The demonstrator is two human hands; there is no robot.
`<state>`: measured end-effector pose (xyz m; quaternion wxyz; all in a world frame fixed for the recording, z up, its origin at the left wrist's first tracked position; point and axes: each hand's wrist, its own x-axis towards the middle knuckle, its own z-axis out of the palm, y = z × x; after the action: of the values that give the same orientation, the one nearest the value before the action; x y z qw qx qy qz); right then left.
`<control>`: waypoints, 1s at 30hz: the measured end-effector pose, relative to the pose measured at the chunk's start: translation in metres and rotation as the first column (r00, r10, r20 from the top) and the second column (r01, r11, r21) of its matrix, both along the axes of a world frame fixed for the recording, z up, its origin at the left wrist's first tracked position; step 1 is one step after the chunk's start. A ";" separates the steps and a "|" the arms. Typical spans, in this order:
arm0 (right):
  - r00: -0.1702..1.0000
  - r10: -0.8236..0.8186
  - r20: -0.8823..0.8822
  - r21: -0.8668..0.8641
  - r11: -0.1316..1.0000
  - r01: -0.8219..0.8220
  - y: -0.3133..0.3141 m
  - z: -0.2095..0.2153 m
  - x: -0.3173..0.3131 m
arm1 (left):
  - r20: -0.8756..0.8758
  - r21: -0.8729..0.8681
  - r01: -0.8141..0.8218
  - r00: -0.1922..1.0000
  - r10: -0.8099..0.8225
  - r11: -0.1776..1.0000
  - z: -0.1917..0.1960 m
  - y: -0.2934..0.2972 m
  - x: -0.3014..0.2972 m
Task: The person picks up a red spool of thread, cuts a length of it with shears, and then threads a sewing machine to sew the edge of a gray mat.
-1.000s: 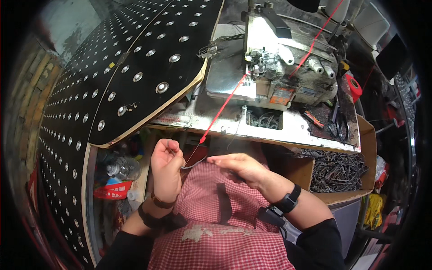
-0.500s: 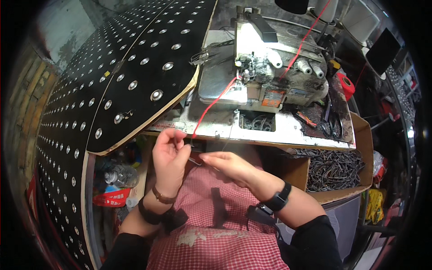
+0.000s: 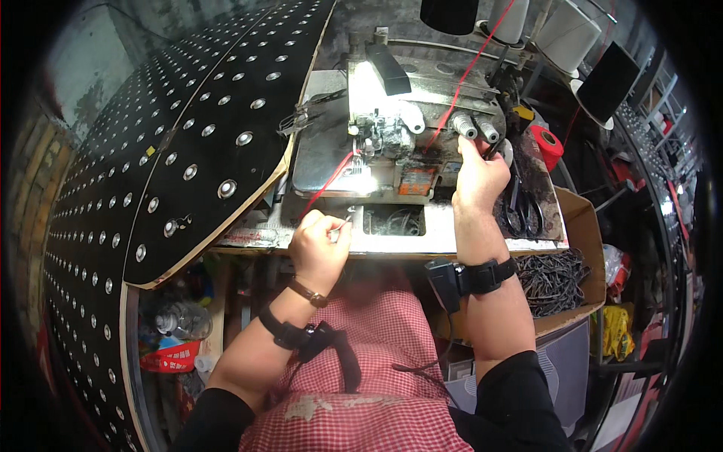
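Observation:
My left hand (image 3: 320, 250) is closed at the front edge of the machine table, its fingertips pinching the lower end of a red cord (image 3: 328, 185). A thin, pale metal piece (image 3: 345, 224) sticks out by its fingers; its kind is unclear. The cord runs up to the needle area of a sewing machine (image 3: 410, 147), lit by a lamp. My right hand (image 3: 482, 179) reaches to the machine's right side, fingers curled below the grey tension knobs (image 3: 465, 128). Something dark shows at its fingertips, too small to name.
Black-handled scissors (image 3: 521, 207) lie right of my right forearm. A red thread cone (image 3: 547, 145) stands behind them. A cardboard box (image 3: 584, 218) holds dark strips at the right. At the left is a black studded table (image 3: 203, 154). Thread cones (image 3: 570, 36) stand at the back.
My hands were together over my lap and have parted. The right has gone up to the machine's right side; the left has risen slightly to the table edge. The view has shifted.

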<state>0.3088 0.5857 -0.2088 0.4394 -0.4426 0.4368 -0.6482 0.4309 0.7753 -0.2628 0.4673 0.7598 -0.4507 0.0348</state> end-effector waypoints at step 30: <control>-0.190 0.906 0.378 0.354 -0.331 -0.875 0.146 -0.016 0.000 | -0.802 -0.507 0.247 0.216 -0.557 0.826 0.075 0.081 0.011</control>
<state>0.3092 0.7315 -0.2252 0.8589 -0.4939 0.0973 0.0942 0.4414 0.8563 -0.1874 0.7277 0.4214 -0.2746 -0.4663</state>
